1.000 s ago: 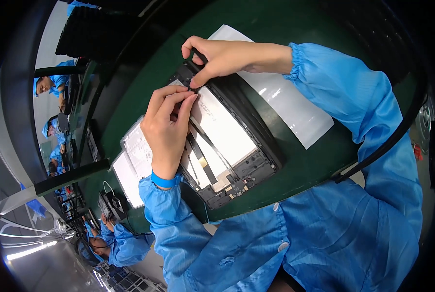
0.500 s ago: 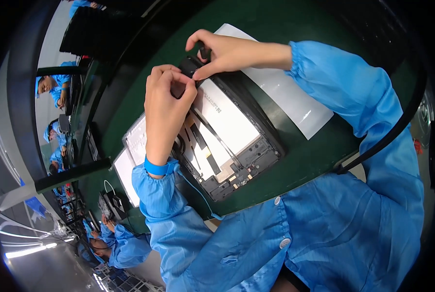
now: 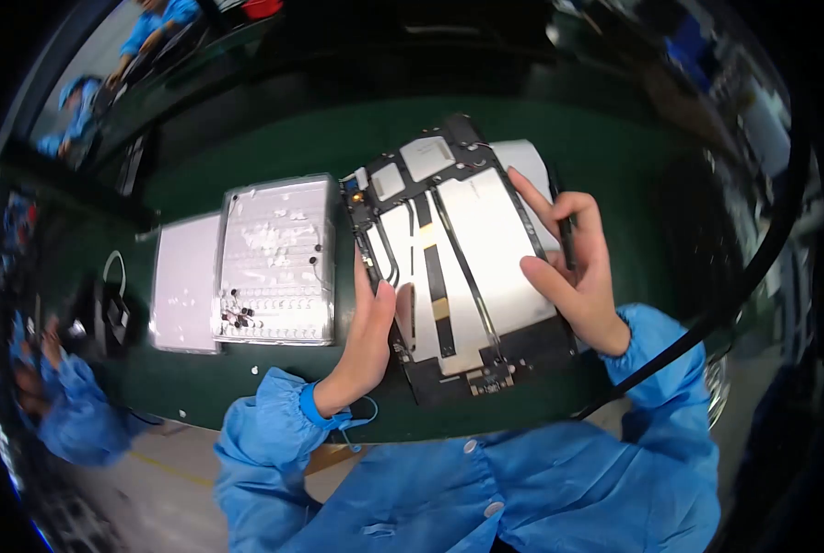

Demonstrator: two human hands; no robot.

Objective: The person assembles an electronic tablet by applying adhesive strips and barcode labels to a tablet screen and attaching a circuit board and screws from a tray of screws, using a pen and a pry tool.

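An opened tablet (image 3: 499,258), its silvery battery and dark flat ribbon cables showing, is tilted between my two hands above the green table. My left hand (image 3: 361,346) grips its left edge, thumb on the inner face and the other fingers hidden beneath. At the opposite edge, my right hand (image 3: 591,286) is closed, its thumb lying over the battery. Those right fingers also hold a slim black tool (image 3: 567,241), whose kind I cannot make out. A blue wrist strap (image 3: 310,403) with a coiled cord circles my left wrist.
Left of the tablet lies a clear plastic tray (image 3: 278,217) with small dark and white parts, overlapping a pale flat tray (image 3: 183,309). White paper (image 3: 522,158) sits behind the tablet. A black cable (image 3: 707,309) arcs at right. A co-worker's blue sleeve (image 3: 80,415) shows far left.
My hands have parted from the tablet's far end and now hold its two sides. The tablet has turned more upright in view. My head view has swung, bringing the trays into sight.
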